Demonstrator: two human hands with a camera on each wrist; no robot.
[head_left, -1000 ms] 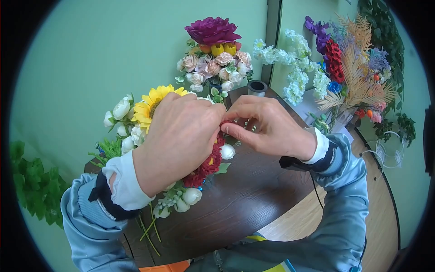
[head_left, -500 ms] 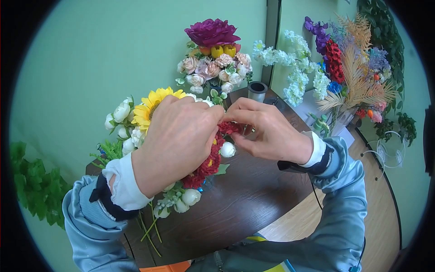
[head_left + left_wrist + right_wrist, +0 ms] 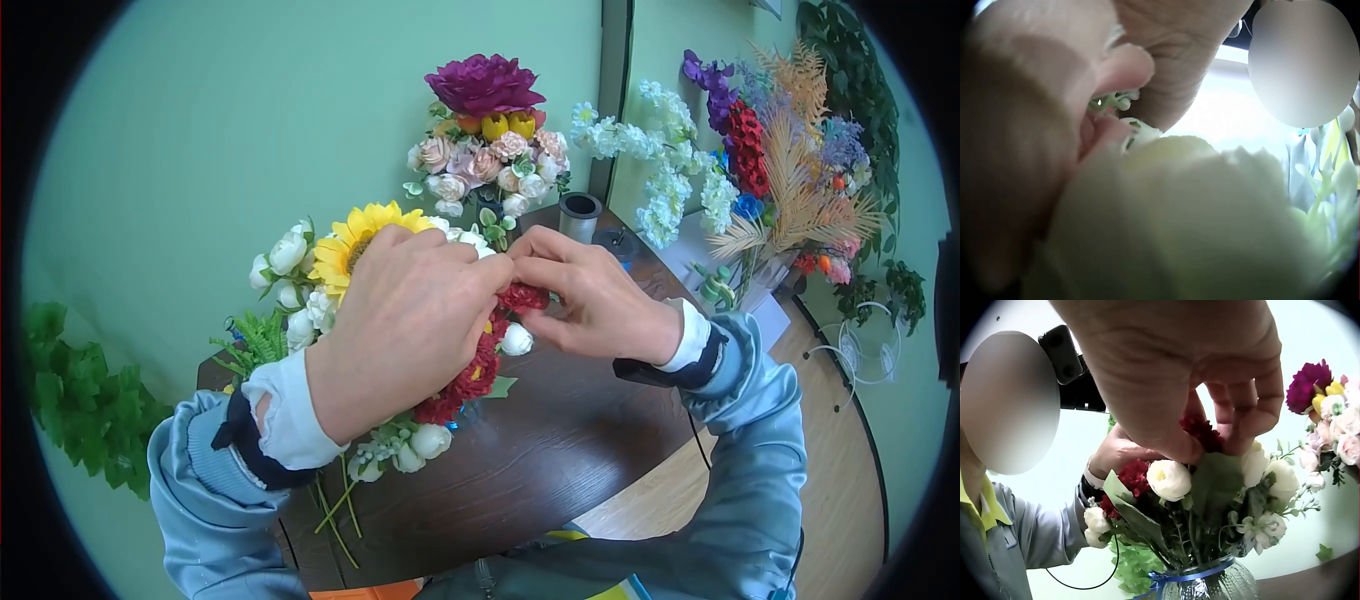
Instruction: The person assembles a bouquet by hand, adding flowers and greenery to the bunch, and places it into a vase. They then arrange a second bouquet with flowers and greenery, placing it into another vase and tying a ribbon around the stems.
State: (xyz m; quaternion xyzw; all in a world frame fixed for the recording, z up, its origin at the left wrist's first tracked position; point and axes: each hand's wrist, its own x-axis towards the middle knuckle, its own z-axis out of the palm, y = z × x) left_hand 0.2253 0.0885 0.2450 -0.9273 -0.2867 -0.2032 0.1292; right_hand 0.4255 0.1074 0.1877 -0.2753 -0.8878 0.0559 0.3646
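In the head view my left hand point(image 3: 405, 310) reaches over a mixed flower arrangement, its knuckles up and fingertips mostly hidden. The left wrist view has its curled fingers point(image 3: 1125, 69) around a green sprig and a speck of red, behind a large white bloom point(image 3: 1204, 219). My right hand point(image 3: 600, 300) meets it from the right, thumb and fingers pinching a small red flower point(image 3: 1202, 432). More red flowers point(image 3: 475, 370) sit below my left hand, and a yellow sunflower point(image 3: 355, 240) stands behind it. The stems go into a ribbed glass vase point(image 3: 1225, 587) tied with blue ribbon point(image 3: 1194, 575).
A second bouquet with a purple bloom point(image 3: 485, 85) stands at the back. Beside it is a grey cylinder point(image 3: 578, 215) on the dark wooden table point(image 3: 560, 440). Tall mixed flowers point(image 3: 770, 180) fill the right side. Loose stems point(image 3: 340, 525) lie at the front left.
My right thumb has moved off the red flower's front, so more of its petals show between the hands. The whole head view has shifted slightly, with the scene lower and to the right.
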